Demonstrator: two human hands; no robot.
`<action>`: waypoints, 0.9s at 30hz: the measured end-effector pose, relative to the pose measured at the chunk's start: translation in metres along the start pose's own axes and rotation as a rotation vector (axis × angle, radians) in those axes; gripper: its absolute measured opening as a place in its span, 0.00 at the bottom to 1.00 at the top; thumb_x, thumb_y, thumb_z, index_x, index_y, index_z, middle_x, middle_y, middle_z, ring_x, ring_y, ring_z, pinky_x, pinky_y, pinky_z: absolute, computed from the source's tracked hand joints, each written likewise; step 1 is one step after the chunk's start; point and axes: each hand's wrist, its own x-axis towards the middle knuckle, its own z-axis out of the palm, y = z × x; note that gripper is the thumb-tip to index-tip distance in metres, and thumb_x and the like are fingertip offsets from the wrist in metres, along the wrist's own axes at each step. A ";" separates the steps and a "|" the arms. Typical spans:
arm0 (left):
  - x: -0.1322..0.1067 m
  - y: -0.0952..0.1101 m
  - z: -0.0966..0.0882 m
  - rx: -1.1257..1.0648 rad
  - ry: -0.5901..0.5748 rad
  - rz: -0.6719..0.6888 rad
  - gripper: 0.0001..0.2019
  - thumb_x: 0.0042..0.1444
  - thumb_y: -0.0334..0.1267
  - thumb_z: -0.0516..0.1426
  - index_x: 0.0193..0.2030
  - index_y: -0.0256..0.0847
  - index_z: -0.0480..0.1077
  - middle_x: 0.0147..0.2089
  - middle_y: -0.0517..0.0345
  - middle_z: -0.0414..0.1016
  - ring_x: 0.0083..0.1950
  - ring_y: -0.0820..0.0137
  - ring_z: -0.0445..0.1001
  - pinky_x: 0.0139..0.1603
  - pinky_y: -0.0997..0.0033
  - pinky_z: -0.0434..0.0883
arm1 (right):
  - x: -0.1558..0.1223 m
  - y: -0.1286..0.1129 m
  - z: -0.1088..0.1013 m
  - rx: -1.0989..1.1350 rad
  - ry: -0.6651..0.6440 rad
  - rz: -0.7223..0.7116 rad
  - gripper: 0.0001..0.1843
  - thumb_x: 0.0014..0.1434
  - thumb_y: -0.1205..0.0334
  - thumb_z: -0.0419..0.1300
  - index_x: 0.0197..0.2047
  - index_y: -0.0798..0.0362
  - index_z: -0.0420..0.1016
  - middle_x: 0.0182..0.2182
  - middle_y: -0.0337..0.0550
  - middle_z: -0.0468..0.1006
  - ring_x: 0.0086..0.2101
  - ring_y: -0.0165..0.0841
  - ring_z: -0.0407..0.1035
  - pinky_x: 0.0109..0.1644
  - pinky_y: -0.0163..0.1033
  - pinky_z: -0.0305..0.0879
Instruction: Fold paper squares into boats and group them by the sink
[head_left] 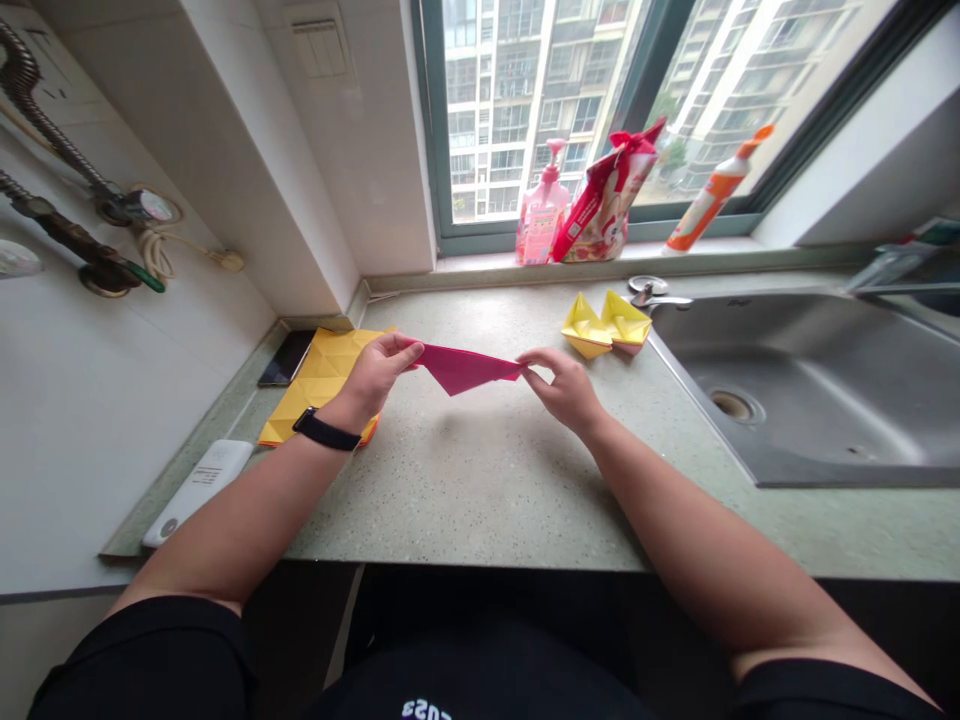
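Observation:
A folded pink paper (pixel 463 367) is stretched in the air just above the speckled countertop (pixel 480 480). My left hand (pixel 377 375) pinches its left end, and a black band sits on that wrist. My right hand (pixel 564 385) pinches the paper's right tip with thumb and fingers. Both hands are closed on the paper. Under and behind my left hand lies a stack of creased yellow paper sheets (pixel 322 375).
Two folded yellow paper boats (pixel 606 324) sit by the steel sink (pixel 810 390) on the right. A dark phone (pixel 285 358) and a white remote (pixel 199 490) lie at the left edge. A pink pump bottle (pixel 541 210), red bag (pixel 611 200) and orange-capped bottle (pixel 712 195) stand on the windowsill.

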 end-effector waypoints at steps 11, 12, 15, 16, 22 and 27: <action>-0.058 -0.033 0.043 1.283 -0.471 0.880 0.13 0.74 0.27 0.54 0.41 0.42 0.78 0.48 0.50 0.82 0.47 0.61 0.77 0.53 0.56 0.74 | -0.002 0.005 -0.003 -0.192 -0.004 -0.101 0.13 0.70 0.59 0.61 0.54 0.45 0.83 0.51 0.50 0.85 0.54 0.49 0.77 0.64 0.59 0.73; -0.061 -0.040 0.050 1.308 -0.483 0.873 0.12 0.74 0.28 0.54 0.41 0.41 0.78 0.48 0.50 0.82 0.47 0.61 0.77 0.52 0.56 0.74 | -0.003 0.003 -0.001 -0.193 -0.089 -0.135 0.12 0.70 0.59 0.61 0.53 0.44 0.84 0.50 0.49 0.85 0.53 0.49 0.78 0.64 0.59 0.74; -0.065 -0.053 0.062 1.256 -0.489 0.819 0.10 0.77 0.36 0.55 0.46 0.41 0.78 0.49 0.49 0.82 0.47 0.60 0.78 0.50 0.58 0.75 | -0.010 -0.003 0.008 -0.173 -0.340 -0.249 0.12 0.71 0.60 0.62 0.52 0.42 0.86 0.51 0.47 0.86 0.53 0.46 0.78 0.63 0.58 0.74; -0.064 -0.055 0.062 1.213 -0.491 0.801 0.09 0.77 0.39 0.56 0.50 0.41 0.78 0.50 0.48 0.82 0.48 0.60 0.79 0.50 0.58 0.76 | -0.012 -0.005 0.011 -0.167 -0.402 -0.281 0.12 0.72 0.60 0.62 0.52 0.41 0.86 0.51 0.47 0.86 0.53 0.45 0.78 0.63 0.57 0.75; -0.052 -0.053 0.040 1.080 -0.560 0.819 0.08 0.77 0.38 0.58 0.52 0.40 0.79 0.53 0.48 0.82 0.53 0.61 0.80 0.56 0.59 0.77 | -0.018 -0.013 0.016 -0.177 -0.536 -0.344 0.11 0.70 0.59 0.66 0.53 0.44 0.86 0.52 0.48 0.86 0.51 0.43 0.79 0.59 0.54 0.76; -0.045 -0.050 0.043 1.205 -0.596 0.885 0.12 0.77 0.36 0.56 0.42 0.39 0.78 0.43 0.50 0.81 0.44 0.63 0.78 0.48 0.62 0.74 | -0.017 -0.015 0.013 -0.178 -0.606 -0.339 0.12 0.64 0.54 0.74 0.50 0.45 0.86 0.51 0.47 0.85 0.51 0.44 0.78 0.58 0.53 0.74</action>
